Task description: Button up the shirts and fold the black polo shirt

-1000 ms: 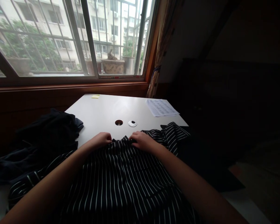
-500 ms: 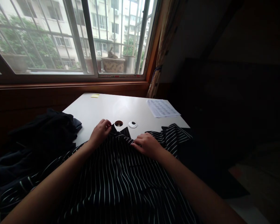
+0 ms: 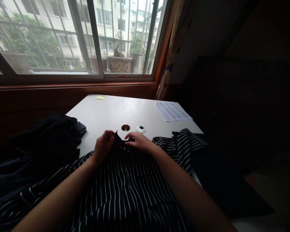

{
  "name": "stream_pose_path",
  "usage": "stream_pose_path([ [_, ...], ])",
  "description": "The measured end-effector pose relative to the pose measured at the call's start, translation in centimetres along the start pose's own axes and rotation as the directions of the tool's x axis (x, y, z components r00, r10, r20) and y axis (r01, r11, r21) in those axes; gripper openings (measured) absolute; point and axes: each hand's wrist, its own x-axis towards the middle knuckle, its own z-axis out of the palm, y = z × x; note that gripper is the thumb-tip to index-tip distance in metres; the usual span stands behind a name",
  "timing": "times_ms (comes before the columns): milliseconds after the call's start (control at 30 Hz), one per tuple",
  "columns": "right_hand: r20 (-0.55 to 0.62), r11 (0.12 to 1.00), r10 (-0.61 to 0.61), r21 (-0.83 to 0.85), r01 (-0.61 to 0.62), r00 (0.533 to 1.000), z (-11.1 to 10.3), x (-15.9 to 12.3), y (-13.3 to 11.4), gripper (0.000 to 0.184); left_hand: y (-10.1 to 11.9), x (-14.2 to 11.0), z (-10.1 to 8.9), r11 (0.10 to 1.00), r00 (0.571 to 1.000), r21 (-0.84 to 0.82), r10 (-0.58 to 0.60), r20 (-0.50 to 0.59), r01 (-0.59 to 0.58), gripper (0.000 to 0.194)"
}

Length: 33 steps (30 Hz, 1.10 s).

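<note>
A dark shirt with thin white stripes (image 3: 125,180) lies spread over the near part of the white table, its sleeves out to either side. At its far edge is the collar. My left hand (image 3: 105,143) pinches the left end of that collar, fingers closed on the cloth. My right hand (image 3: 140,141) is at the collar's right part, thumb and fingers closed around the fabric. Both forearms reach across the shirt. The striped right sleeve (image 3: 183,143) lies bunched beside my right forearm.
A heap of dark clothes (image 3: 43,145) sits at the left of the white table (image 3: 111,111). Printed sheets (image 3: 172,111) lie at the far right, a yellow sticky note (image 3: 100,97) at the far left. A round cable hole (image 3: 125,128) and its cover (image 3: 140,129) are beyond the collar. A barred window stands behind.
My right hand has moved left and slightly away from me, from the shirt's right shoulder area to the collar, closer to my left hand. The left hand stays on the collar. The view shifts slightly.
</note>
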Motion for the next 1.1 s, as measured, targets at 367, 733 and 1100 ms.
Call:
stream_pose_path([
  [367,-0.298,0.984,-0.104,0.108,0.141,0.949,2.4,-2.8,1.1,0.015,0.8,0.0,0.4,0.959,0.979,-0.285,0.05,0.196,0.008,0.018],
  [733,-0.348,0.958,-0.045,0.252,0.139,0.936,3.4,-2.8,2.0,0.05,0.9,1.0,0.8,0.969,0.875,-0.229,0.192,0.445,-0.097,0.014],
  [1100,-0.599,0.974,-0.152,-0.225,0.017,0.786,3.0,-3.3,1.0,0.025,-0.6,2.3,-0.2,0.699,0.556,-0.294,-0.176,0.812,0.652,0.026],
])
